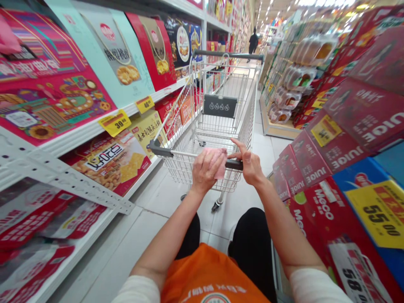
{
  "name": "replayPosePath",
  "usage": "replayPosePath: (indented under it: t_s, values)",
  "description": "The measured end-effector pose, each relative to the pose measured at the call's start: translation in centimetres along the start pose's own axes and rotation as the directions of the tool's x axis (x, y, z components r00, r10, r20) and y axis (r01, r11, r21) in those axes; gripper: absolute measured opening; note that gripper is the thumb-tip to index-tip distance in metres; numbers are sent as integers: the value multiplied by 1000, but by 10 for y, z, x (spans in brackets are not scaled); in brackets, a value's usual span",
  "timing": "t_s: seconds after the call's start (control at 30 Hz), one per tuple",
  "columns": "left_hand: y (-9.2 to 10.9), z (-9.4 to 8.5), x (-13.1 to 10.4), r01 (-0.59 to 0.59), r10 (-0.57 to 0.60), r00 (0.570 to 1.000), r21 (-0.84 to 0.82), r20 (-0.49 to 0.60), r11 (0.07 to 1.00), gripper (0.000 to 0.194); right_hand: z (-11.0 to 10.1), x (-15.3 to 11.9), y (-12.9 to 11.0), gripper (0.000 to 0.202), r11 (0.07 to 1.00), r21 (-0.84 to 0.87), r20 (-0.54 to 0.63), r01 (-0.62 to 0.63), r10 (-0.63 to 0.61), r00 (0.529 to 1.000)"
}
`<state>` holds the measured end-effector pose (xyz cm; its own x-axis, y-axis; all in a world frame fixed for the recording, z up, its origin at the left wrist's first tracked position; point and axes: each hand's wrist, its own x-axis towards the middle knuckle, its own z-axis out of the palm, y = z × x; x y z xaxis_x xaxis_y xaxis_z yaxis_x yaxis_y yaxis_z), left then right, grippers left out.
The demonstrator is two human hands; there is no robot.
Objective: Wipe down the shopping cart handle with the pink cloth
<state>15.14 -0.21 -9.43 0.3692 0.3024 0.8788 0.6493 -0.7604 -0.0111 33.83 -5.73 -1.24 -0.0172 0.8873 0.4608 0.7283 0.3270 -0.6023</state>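
Observation:
A wire shopping cart [186,168] stands in the aisle in front of me, its near bar across the middle of the head view. My left hand [204,170] is closed over a pink cloth [221,166] and presses it on that bar. At the bar's right end, my right hand [251,165] grips the dark corner piece. Its index finger points out to the left above the bar, while the other fingers curl at the corner, partly hidden. The cart's basket holds no goods that I can see.
Shelves [75,134] with gift boxes and yellow price tags line the left side. Stacked red drink cartons [344,122] rise close on the right. Farther down the aisle, beyond the cart's dark handle [227,55], a person [253,41] in dark clothes is walking.

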Motion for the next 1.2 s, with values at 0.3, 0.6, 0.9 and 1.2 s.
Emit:
replayPosePath:
  t_s: [0.3, 0.6, 0.9, 1.2]
  values:
    - [-59, -18, -18, 279, -258, 940, 69, -223, 958, 42, 5, -3, 4, 90, 997, -50, -29, 65, -66, 997]
    - [28, 42, -31, 1, -18, 979, -85, -203, 996, 39, 2, -5, 10, 87, 993, -91, -88, 72, -80, 993]
    - [-46, 6, -68, 233, -197, 946, 113, -258, 966, 23, 4, -5, 7, 86, 990, -115, -73, 83, -91, 993]
    - [50, 30, -37, 279, -283, 935, -49, -216, 959, 32, 7, -9, 2, 85, 988, -128, -88, 81, -93, 992]
